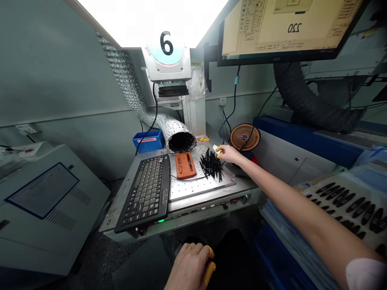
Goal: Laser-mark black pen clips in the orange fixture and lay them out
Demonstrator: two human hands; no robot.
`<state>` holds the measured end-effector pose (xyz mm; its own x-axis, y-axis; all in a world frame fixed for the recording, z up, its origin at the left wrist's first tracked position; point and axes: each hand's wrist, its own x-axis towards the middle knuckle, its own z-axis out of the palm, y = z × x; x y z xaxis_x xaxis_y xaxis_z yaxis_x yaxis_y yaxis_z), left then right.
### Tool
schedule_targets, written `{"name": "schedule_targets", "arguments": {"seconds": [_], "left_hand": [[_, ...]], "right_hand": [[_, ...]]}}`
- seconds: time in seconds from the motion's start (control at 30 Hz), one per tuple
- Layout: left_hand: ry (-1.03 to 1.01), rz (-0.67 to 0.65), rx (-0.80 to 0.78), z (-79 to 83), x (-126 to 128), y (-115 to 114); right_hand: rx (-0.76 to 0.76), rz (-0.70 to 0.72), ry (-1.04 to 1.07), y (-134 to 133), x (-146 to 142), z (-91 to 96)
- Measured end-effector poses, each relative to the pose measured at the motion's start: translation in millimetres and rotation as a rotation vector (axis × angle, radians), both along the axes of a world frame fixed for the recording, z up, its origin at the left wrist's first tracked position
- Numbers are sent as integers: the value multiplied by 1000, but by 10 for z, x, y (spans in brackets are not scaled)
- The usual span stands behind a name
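Observation:
My right hand [228,154] reaches out over the perforated metal plate [193,187], fingers pinched on a small white object [215,148] at the plate's far right. Yellow finger cots cover its fingertips. A pile of black pointed parts [211,165] lies just below that hand. An orange fixture [185,165] holding two parts sits at mid-plate. My left hand [192,264] rests low near my lap, fingers curled, with a ring and yellow finger cots; nothing shows in it.
A black keyboard [146,193] lies left of the plate. A silver flexible duct [169,131] opens behind the fixture, beside a blue bin [148,141]. A small orange fan [244,137] stands at the right. Trays of black parts [347,201] lie at right. A monitor [290,28] hangs above.

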<state>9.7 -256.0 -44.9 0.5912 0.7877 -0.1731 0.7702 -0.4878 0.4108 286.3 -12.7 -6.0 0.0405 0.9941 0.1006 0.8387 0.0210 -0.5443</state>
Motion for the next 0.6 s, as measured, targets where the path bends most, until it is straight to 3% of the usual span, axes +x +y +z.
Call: {"name": "schedule_targets", "arguments": {"seconds": [0.17,0.37,0.47,0.6], "left_hand": [[-10,-14,-34,260,34,67],[-160,-5,26,521,43,229],[-412,129,-38,603,77,458],[-759,415,-248,623,159,904]], "right_hand": [[-26,74,185,-2,-41,3],[-212,142,476,-142,-239,120],[-255,302,593,-345,-381,230],[-317,551,781,-646,-558,340]]}}
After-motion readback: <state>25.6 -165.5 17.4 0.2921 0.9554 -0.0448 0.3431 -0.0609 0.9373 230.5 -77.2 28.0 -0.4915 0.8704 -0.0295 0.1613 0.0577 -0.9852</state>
